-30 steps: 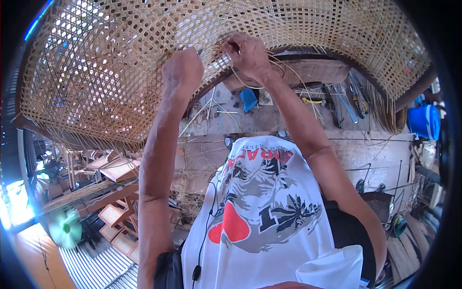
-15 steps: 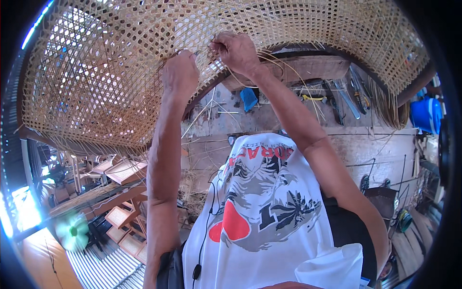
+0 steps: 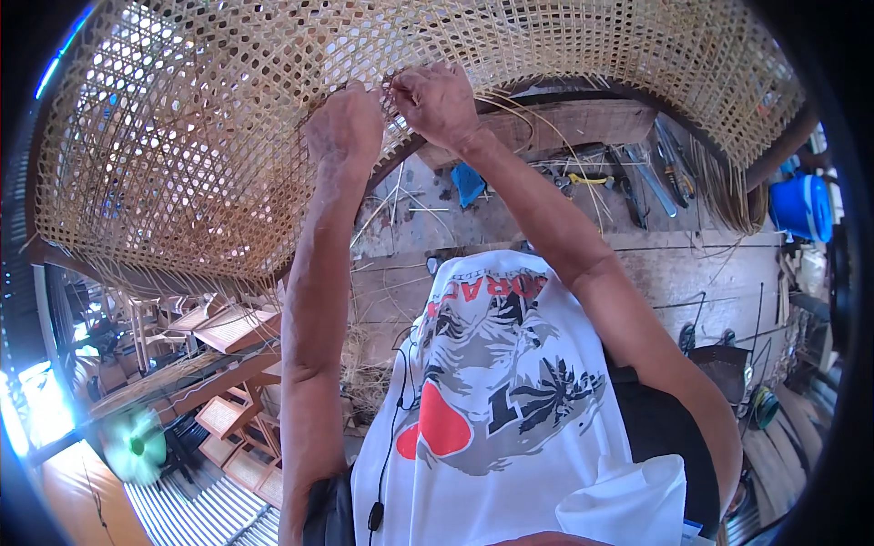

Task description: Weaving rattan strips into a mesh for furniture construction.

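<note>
A large open-weave cane panel (image 3: pixel 228 155) on a dark curved frame spans the top of the view. My left hand (image 3: pixel 348 126) is closed at the panel's lower inner edge, its back toward me. Whatever lies between its fingertips is hidden. Close on its right, nearly touching, my right hand (image 3: pixel 437 105) pinches at the same edge of the weave. Thin strands pass at its fingertips, apparently cane. Loose cane strands (image 3: pixel 533 111) arc out to the right from beside that wrist, over a wooden block.
On the wooden bench beyond my lap lie a blue cloth-like piece (image 3: pixel 468 185), a yellow-handled tool (image 3: pixel 590 179) and several hand tools (image 3: pixel 651 179). A cane bundle (image 3: pixel 742 205) hangs by a blue bucket (image 3: pixel 801 207) at right. A green fan (image 3: pixel 135 446) spins at lower left.
My left hand has shifted up and right, closing the gap to my right hand. The right hand has moved slightly left. Both remain at the panel's edge.
</note>
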Demonstrator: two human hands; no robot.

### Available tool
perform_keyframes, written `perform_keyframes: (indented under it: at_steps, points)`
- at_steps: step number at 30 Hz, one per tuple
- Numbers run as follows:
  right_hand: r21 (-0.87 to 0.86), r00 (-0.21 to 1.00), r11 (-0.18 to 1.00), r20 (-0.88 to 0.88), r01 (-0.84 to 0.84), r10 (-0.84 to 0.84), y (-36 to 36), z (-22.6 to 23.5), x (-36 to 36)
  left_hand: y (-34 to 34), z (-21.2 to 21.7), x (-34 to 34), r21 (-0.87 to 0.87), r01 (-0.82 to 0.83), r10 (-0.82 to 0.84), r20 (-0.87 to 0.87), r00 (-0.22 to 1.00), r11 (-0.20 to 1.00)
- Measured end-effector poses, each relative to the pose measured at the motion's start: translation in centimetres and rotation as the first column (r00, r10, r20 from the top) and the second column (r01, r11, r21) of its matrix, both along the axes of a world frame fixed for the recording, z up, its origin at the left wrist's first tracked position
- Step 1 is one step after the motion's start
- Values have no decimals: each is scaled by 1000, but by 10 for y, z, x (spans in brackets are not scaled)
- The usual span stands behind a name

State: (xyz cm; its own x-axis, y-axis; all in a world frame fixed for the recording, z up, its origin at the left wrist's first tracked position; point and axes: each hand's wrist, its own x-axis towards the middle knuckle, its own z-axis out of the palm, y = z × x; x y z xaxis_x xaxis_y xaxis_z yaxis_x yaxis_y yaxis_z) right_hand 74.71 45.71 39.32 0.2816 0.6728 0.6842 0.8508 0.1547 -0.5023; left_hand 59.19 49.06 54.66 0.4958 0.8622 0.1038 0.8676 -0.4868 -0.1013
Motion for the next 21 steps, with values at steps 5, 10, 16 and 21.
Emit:
perform_keyframes:
  at_steps: [5, 10, 16, 21]
  points:
    - [26, 1000, 1000, -26, -11, 12, -7, -7, 0, 26, 49, -97, 144, 76, -98, 154, 983, 987]
    - [224, 912, 909, -137, -351, 386, -48, 96, -50, -38, 117, -144, 193, 245, -250, 2, 968, 950]
    - [235, 672, 768, -378, -596, 637, -21, 83, -23, -44, 111, -110, 102, 209, -224, 167, 960, 973]
    - [71, 954, 989, -263, -130, 144, -7, 31, 24, -15, 57, -75, 48, 176, -182, 191, 965, 983]
